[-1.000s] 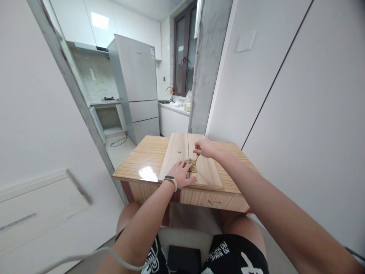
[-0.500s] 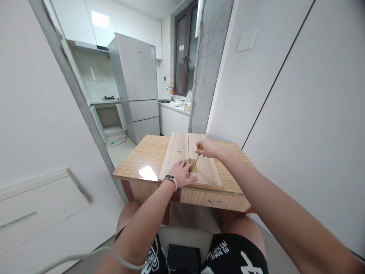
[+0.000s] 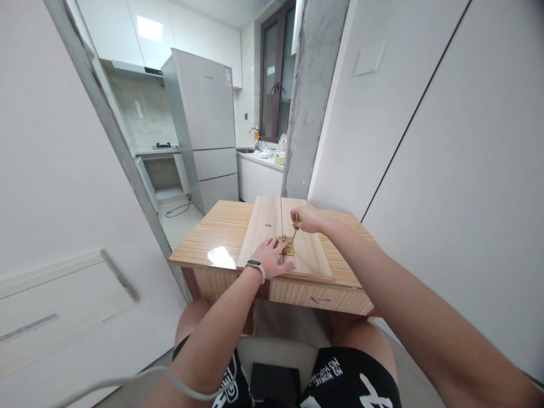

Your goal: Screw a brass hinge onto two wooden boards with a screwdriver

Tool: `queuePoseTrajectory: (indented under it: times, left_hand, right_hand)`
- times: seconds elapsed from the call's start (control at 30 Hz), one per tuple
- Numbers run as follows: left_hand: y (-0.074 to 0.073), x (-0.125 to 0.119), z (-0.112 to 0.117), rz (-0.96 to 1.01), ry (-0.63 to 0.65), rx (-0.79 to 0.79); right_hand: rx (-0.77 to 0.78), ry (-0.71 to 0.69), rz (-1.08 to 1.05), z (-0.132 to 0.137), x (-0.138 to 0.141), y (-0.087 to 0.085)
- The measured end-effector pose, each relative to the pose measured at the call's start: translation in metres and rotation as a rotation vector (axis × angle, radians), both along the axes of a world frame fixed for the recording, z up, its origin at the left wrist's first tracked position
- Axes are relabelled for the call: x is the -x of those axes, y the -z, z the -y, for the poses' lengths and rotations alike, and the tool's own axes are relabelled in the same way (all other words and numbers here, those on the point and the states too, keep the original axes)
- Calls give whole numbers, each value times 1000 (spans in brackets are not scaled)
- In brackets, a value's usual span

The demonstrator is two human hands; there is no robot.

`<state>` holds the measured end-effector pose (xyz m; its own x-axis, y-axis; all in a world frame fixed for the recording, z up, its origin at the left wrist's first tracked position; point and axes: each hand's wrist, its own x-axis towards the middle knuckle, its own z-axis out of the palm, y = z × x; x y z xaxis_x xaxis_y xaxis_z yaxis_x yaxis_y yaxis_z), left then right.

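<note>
Two pale wooden boards (image 3: 312, 249) lie side by side with a thin seam between them. A brass hinge (image 3: 289, 247) spans that seam. My left hand (image 3: 271, 258) rests on the boards with its fingers stretched out, some of them over the hinge and hiding part of it. In my right hand (image 3: 308, 219) is a screwdriver (image 3: 297, 222), its yellow handle wrapped by my fingers. The shaft slants down and its tip meets the right leaf of the hinge. A small screw (image 3: 268, 225) lies on the left board.
Under the boards is a wooden desk (image 3: 204, 238) with a drawer handle (image 3: 320, 300) at its front. A white cable (image 3: 157, 371) crosses near my left arm. Behind the desk are a grey pillar (image 3: 312, 102), a fridge (image 3: 208, 113) and a sink counter (image 3: 259, 175).
My right hand has shifted very slightly left and turned a little on the screwdriver. The left hand stays in place on the boards.
</note>
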<state>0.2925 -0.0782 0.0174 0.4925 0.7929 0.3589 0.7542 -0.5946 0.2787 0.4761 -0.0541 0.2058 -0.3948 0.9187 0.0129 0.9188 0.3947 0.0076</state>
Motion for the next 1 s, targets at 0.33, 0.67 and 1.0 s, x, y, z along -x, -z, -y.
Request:
queuePoseTrajectory:
  times: [0.33,0.67,1.0]
  left_hand:
    - [-1,0,1,1,-4,7]
    - [0,0,2,-1,-2,-22]
    - [2,0,0,0,-5,-17]
  right_hand:
    - [27,-18,-12,0,-4,0]
    - [-14,17,-20,-4,-5,4]
    - [70,-30,-20,0,1,-4]
